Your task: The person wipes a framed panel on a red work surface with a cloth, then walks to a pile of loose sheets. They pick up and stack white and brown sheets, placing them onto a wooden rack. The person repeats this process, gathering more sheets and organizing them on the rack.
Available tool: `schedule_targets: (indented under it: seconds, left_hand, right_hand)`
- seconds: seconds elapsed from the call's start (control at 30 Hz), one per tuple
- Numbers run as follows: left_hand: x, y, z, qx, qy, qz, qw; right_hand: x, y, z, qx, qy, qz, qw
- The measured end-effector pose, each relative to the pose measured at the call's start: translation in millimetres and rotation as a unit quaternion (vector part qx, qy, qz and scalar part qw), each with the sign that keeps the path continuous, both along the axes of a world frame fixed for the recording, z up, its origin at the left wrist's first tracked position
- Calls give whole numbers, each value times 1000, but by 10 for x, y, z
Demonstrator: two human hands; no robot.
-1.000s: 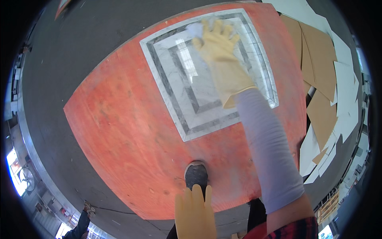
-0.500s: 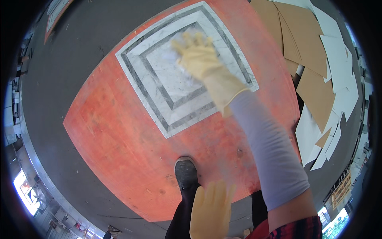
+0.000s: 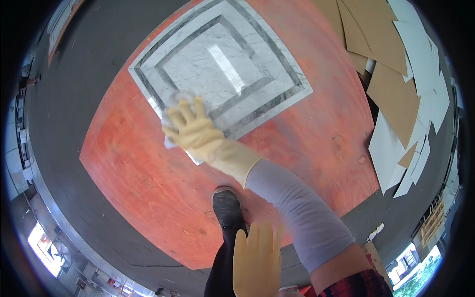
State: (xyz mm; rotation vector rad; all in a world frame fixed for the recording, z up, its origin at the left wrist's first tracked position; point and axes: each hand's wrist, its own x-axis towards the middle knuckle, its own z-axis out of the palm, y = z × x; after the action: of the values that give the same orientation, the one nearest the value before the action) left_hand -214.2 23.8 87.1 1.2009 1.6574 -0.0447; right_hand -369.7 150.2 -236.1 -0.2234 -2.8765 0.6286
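Spreading its fingers over a white cloth (image 3: 169,143) on the marbled panel (image 3: 198,59), the right hand (image 3: 197,136) works; the left hand (image 3: 257,265) stands open-palmed.

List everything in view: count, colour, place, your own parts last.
Board: one, red, centre
Panel: one, white and grey, upper centre
Cloth: one, whitish, at the panel's lower left
Corner panel: one, pale, top left
Cardboard: several sheets, brown, right
White sheets: several, white, right
Floor: one, dark grey, all around
Fan: one, pale, lower left
Window: one, white, by the fan
Slatted wood: one, tan, lower right
Rim clutter: too small to count, mixed colours
Shoe: one, dark, on the board
Leg: one, black, lower centre
Sleeves: two, lilac and plaid, right arm
Right hand: one, yellow glove, on the cloth
Left hand: one, yellow glove, lower centre
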Motion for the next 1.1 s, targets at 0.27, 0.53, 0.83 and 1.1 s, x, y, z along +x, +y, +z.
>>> schedule_targets:
  seconds: [0.27,0.53,0.83,1.1]
  left_hand:
    - [389,162,52,17,-22,-59,998]
    - [608,133,142,31,-25,-52,998]
    - [480,17,143,77,-11,-17,997]
    - [99,70,-40,43,-14,-7,999]
  right_hand:
    - [837,61,23,-254,-198,-53,945]
    - [1474,1798,337,-472,-278,-424,721]
    - [1206,1505,58,132,-201,-290,926]
    - [182,119,105,46,-105,-90,989]
